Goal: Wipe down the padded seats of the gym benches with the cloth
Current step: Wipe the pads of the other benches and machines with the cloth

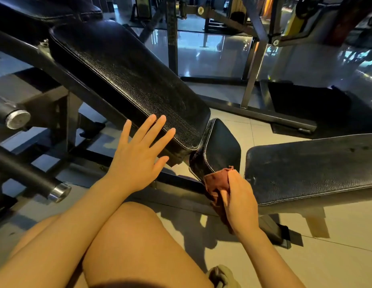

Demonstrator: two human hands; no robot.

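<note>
A long black padded backrest (pixel 127 73) slopes down from the upper left to a small black seat pad (pixel 220 146) in the middle. My left hand (pixel 139 154) lies with fingers spread and straight against the backrest's lower edge. My right hand (pixel 240 196) grips a dark red cloth (pixel 215 183) and presses it onto the near corner of the small seat pad. A second black padded bench (pixel 312 165) lies flat at the right, close to my right hand.
Black steel frame tubes with chrome end caps (pixel 60 192) stick out at the left. Rack uprights (pixel 172 38) and a floor bar stand behind the benches on a glossy tiled floor. My bare knees fill the bottom of the view.
</note>
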